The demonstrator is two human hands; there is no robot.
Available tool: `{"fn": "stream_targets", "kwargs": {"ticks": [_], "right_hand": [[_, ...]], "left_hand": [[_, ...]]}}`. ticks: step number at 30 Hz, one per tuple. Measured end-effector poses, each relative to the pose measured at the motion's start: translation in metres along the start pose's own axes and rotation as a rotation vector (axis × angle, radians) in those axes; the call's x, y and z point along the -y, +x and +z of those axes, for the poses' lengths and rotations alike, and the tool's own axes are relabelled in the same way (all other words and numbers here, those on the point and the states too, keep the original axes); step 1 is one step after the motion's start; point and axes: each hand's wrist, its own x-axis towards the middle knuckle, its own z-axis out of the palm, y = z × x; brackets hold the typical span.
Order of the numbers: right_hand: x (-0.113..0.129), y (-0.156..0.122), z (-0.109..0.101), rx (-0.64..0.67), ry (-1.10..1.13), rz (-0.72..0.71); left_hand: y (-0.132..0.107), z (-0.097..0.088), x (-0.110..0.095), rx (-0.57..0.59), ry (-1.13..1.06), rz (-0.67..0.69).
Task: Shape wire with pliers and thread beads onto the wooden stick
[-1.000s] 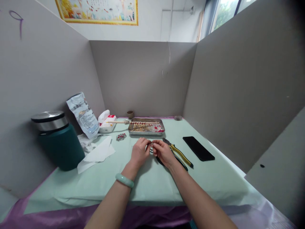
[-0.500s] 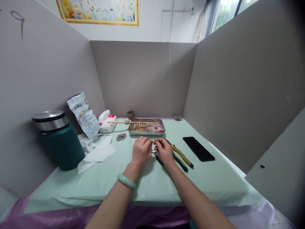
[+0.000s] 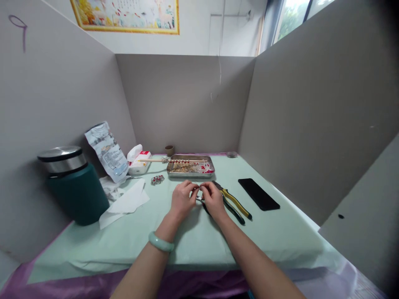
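My left hand (image 3: 183,198) and my right hand (image 3: 213,198) meet over the table in front of the tray, fingertips pinched close together. Whatever they pinch is too small to make out. Beside and partly behind my right hand lie pliers (image 3: 235,204) with yellow and black handles. Another tool with a dark handle (image 3: 205,206) shows between the hands, mostly hidden. Just beyond my fingers stands a metal tray (image 3: 190,175) holding small gold, clear and red pieces. Across its top rests a wooden stick (image 3: 156,160) strung with red beads.
A small beaded heap (image 3: 157,180) lies left of the tray. Farther left are white paper sheets (image 3: 127,200), a tissue pack (image 3: 139,165), a foil pouch (image 3: 109,151) and a green thermos (image 3: 77,191). A black phone (image 3: 258,194) lies at right. Grey partitions (image 3: 187,104) enclose the table.
My left hand has turned and shifted slightly left, its fingers now spread a little more around the pinch. The hands stay together; the view has shifted slightly.
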Motion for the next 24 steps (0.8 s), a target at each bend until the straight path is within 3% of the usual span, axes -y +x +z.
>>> {"fn": "stream_targets", "kwargs": {"ticks": [4,6,10,24], "right_hand": [[0.0,0.001,0.0,0.0,0.125,0.052],[-0.001,0.002,0.0,0.009,0.179,0.085],[-0.003,0.004,0.0,0.017,0.241,0.14],[0.003,0.003,0.0,0.034,0.115,0.16]], "left_hand": [[0.009,-0.003,-0.005,0.129,-0.355,-0.367],[0.013,-0.005,-0.007,0.202,-0.445,-0.45],[0.018,-0.011,-0.01,0.297,-0.564,-0.513],[0.007,0.0,0.006,0.284,-1.001,-0.695]]}}
